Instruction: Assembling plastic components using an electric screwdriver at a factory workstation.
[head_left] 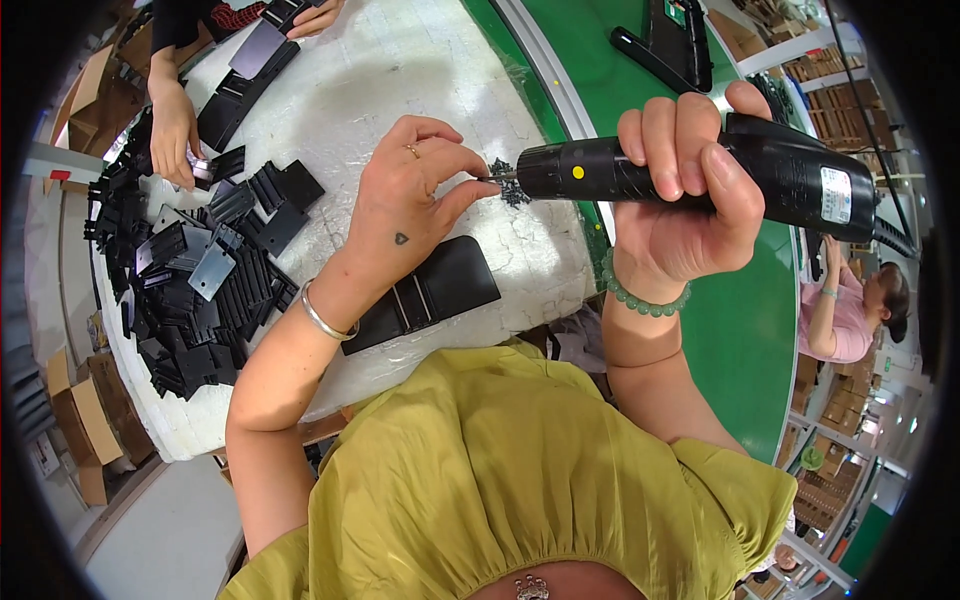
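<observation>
The right hand (680,190) is clenched around the barrel of a black electric screwdriver (700,170), held level with its tip pointing left. The left hand (410,195) meets that tip, thumb and forefinger pinched on something tiny at the bit; what it is cannot be made out. A silver bangle sits on the left wrist, a green bead bracelet on the right.

Just under the tool's tip, a small heap of dark screws (512,185) lies on the white table (400,70). Near the left wrist, toward the person, a flat black rectangular part (425,295) rests on the table, touched by neither hand.

Further left, a large pile of black finned and flat parts (190,290) spreads over the table's left side. At the far left edge a co-worker's hand (175,130) rests on that pile, and another co-worker's hand (315,15) lies on black pieces at the far rim.

To the right of the table runs a green conveyor belt (740,330), with a black object on it at the far end. Another person in a pink top (840,315) stands at the right
</observation>
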